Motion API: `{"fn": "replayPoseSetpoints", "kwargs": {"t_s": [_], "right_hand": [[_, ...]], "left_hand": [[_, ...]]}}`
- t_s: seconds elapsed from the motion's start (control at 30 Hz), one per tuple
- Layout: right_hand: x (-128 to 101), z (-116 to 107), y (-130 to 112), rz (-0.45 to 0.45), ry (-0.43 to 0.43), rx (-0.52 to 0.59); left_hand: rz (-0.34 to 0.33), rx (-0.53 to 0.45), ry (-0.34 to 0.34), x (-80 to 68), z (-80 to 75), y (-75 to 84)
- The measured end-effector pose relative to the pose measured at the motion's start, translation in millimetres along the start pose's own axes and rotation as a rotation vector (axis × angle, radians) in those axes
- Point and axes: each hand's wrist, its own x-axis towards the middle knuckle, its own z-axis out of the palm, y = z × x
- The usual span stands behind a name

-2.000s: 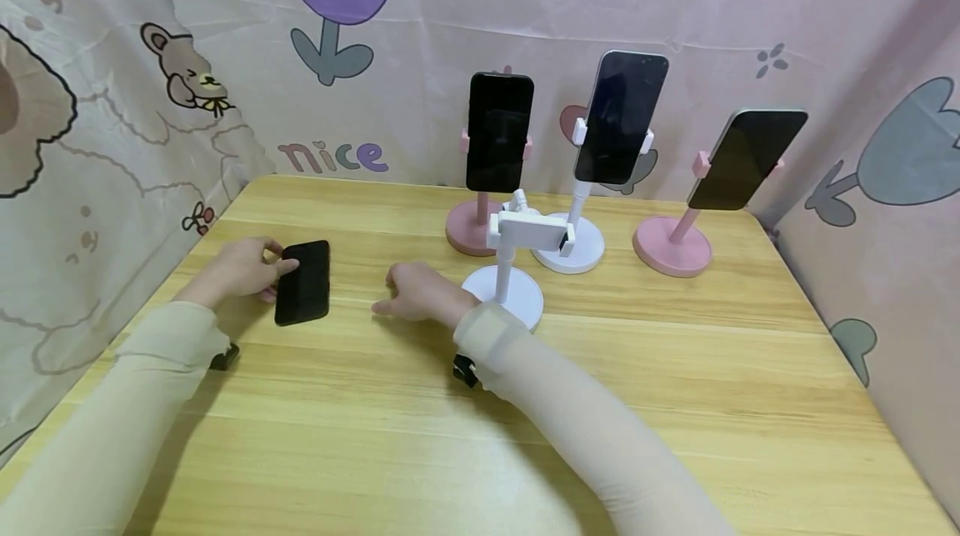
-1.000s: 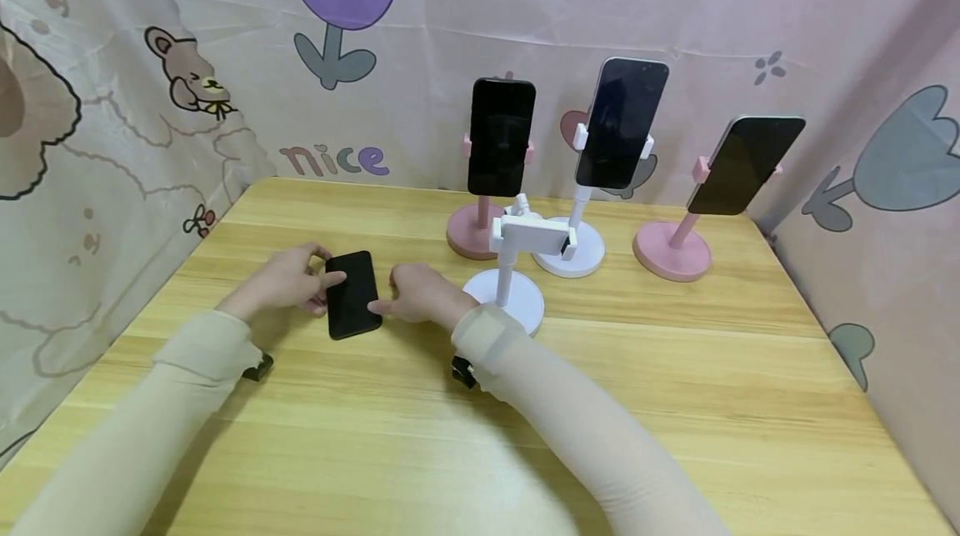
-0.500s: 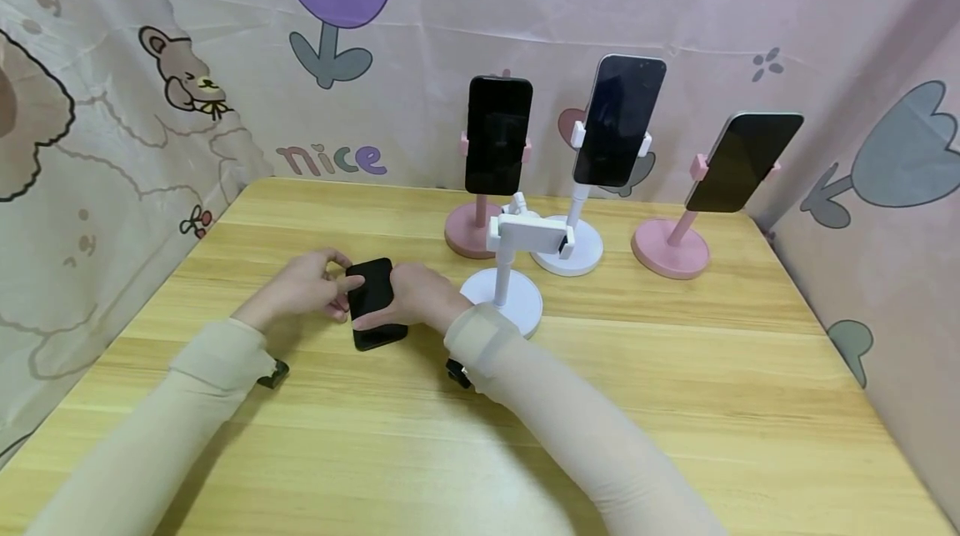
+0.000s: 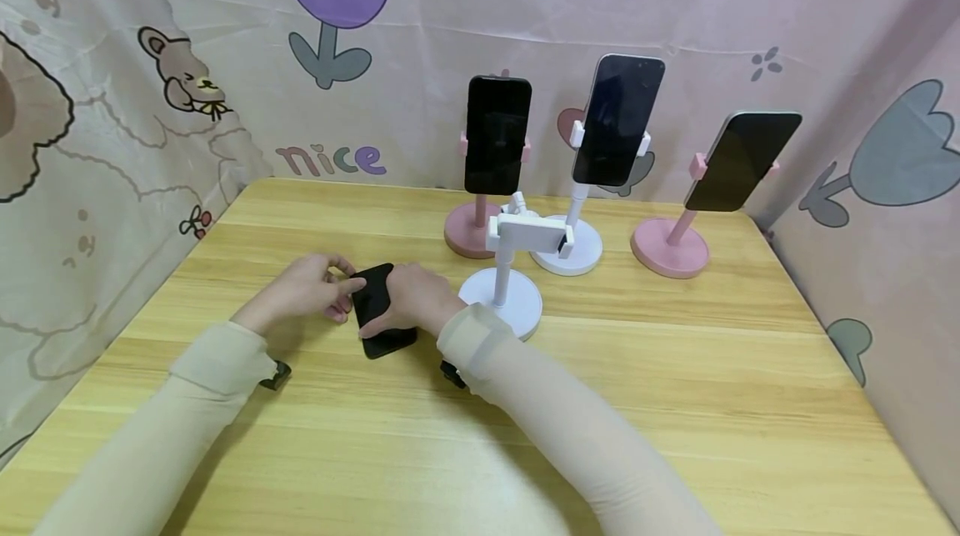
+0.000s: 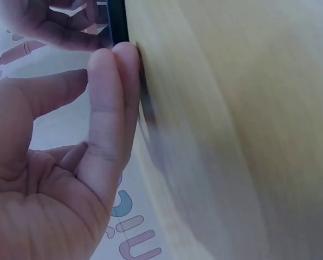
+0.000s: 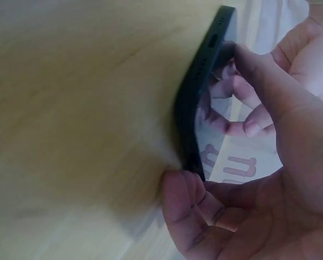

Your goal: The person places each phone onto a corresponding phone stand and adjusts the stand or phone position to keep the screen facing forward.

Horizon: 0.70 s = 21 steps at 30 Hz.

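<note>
A black smartphone (image 4: 374, 296) lies screen up at the table's left centre, its lower end turned a little right. My left hand (image 4: 303, 290) is at its upper left edge, thumb over the screen's corner and fingers against the side; in the left wrist view two straight fingertips (image 5: 105, 58) meet the edge. My right hand (image 4: 412, 300) reaches across the phone and grips it by its sides, thumb on the left and fingers on the right. The right wrist view shows the phone's end (image 6: 205, 65) with its charging port. Whether the phone is raised is unclear.
Beside my right wrist stands a white phone stand (image 4: 501, 299) with nothing in its clamp. Behind it, a pink stand (image 4: 469, 232), a white stand (image 4: 573, 248) and another pink stand (image 4: 670, 247) each hold a phone. A printed curtain (image 4: 420, 102) borders the wooden table (image 4: 675, 403).
My left hand has slid the phone rightward across the table to my right hand. The right hand has moved over it and taken hold, and the phone has turned slightly.
</note>
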Motion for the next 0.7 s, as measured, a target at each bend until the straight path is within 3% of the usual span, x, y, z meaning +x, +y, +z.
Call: {"fn": "replayPoseSetpoints", "kwargs": {"t_s": [0.33,0.7], "right_hand": [[0,0,-3,-0.002,-0.003,-0.022],[3,6,-11,0.021,0.094,-0.08]], "left_hand": [[0.004,0.005,0.008,-3.6,-1.1,-0.1],[0.01,0.034,0.01,-2.7,-1.1,-3.5]]}}
